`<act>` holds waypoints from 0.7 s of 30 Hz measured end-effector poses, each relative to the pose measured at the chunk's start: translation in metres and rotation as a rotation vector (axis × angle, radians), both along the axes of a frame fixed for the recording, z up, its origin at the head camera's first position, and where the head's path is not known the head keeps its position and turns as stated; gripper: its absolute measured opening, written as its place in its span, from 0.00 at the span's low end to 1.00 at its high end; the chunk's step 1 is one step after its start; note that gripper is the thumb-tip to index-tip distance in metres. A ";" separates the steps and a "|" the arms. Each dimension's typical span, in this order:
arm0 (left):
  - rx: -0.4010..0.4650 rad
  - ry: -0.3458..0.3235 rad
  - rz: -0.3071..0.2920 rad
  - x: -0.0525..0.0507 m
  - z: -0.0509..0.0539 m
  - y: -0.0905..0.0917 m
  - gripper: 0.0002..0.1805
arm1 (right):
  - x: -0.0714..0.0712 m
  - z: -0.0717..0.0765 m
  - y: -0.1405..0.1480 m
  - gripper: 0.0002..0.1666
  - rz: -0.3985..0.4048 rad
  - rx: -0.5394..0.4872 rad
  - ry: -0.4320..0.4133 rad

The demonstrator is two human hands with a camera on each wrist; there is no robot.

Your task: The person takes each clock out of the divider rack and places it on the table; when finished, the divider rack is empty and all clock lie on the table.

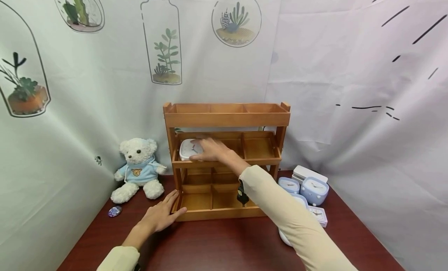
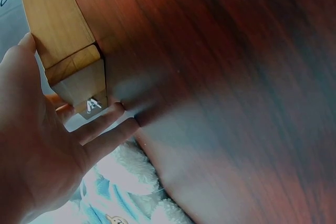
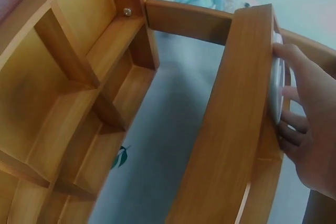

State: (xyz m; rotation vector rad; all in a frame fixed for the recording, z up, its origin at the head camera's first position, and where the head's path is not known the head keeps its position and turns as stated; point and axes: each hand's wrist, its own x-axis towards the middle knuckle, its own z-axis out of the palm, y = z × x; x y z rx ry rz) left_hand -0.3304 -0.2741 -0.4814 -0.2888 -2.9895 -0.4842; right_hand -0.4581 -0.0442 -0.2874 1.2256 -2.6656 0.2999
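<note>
A white square clock sits in the left compartment of the wooden shelf's middle tier. My right hand grips the clock from its right side, covering part of the dial. From the right wrist view, thumb and fingers of the right hand lie on the clock's edge, partly behind a wooden board. At the shelf's lower left corner rests my left hand, fingers spread and mostly straight. The left wrist view has that hand against the corner of the wooden frame.
A white teddy bear in a blue hoodie sits left of the shelf, with a small round badge before it. Several clocks, among them a blue one, stand at the right, partly behind my right sleeve. Patterned cloth hangs behind.
</note>
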 end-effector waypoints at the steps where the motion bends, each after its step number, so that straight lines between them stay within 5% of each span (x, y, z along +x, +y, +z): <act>1: -0.001 0.001 0.000 0.000 0.000 0.000 0.47 | 0.000 0.001 0.000 0.44 0.002 0.002 0.006; 13: -0.001 0.006 0.000 0.000 -0.001 0.001 0.47 | -0.002 0.004 -0.002 0.44 0.013 0.030 0.099; 21: -0.001 0.004 0.006 -0.001 -0.004 0.000 0.47 | -0.008 -0.001 0.003 0.44 0.063 -0.121 0.085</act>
